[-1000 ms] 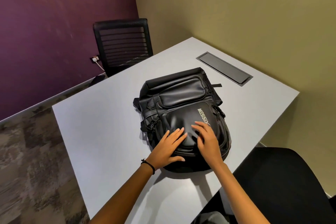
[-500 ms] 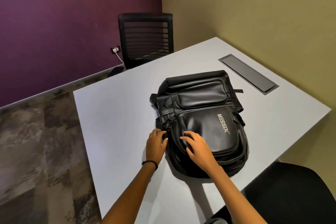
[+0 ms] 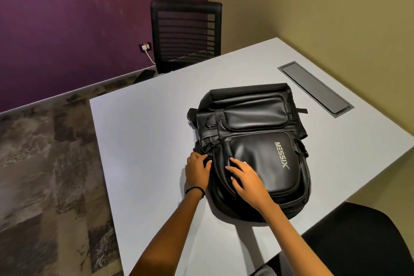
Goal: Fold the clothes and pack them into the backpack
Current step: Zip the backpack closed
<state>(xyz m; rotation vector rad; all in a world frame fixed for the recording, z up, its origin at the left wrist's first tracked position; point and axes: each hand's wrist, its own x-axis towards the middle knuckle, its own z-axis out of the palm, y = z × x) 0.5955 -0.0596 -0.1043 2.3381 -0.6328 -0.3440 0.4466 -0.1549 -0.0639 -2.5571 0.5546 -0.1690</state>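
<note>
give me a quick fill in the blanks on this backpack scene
1. The black backpack lies on a pale ___.
2. Its front lettering reads ___.
3. The left hand pinches the zipper pull; the right hand lies flat on the ___.
4. Before the purple wall stands a black ___.
Missing: table; MESSIX; backpack; chair.

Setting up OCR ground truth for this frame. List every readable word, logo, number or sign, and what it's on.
"MESSIX": pale letters running sideways on the lower front pocket of the black backpack.
Wall socket beside the chair: any marking is too small to read.
No other text, number or sign is legible.
</note>
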